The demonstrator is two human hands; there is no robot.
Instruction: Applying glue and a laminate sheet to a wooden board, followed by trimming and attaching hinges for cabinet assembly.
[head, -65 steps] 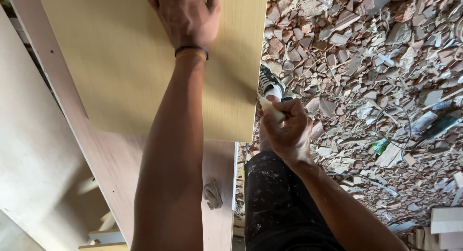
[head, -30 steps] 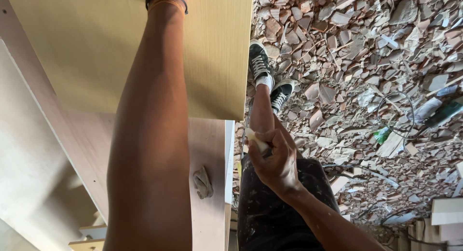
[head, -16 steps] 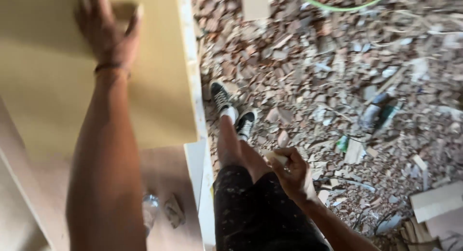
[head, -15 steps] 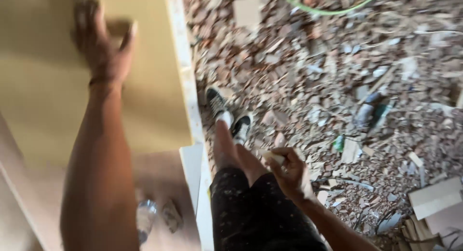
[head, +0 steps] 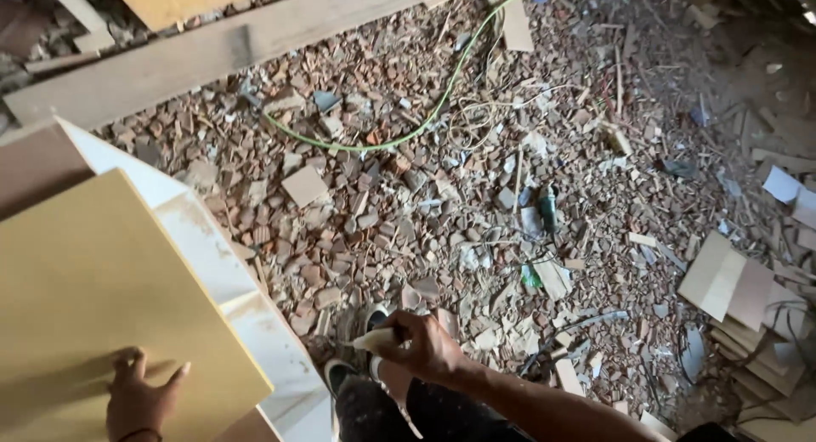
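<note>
My left hand lies flat, fingers spread, on a pale yellow board at the lower left. The yellow board rests on a white panel whose edge runs diagonally beside it. My right hand is closed around a small cream-coloured tool, held low over my dark trousers and my shoes. I cannot tell what kind of tool it is.
The floor is covered with broken brick and wood scraps. A green cable snakes across it. A long wooden plank lies at the top. A stack of board offcuts sits at the right.
The view has swung away from the boards toward the rubble floor. My left hand now sits low on the yellow board. My right hand still grips the small tool.
</note>
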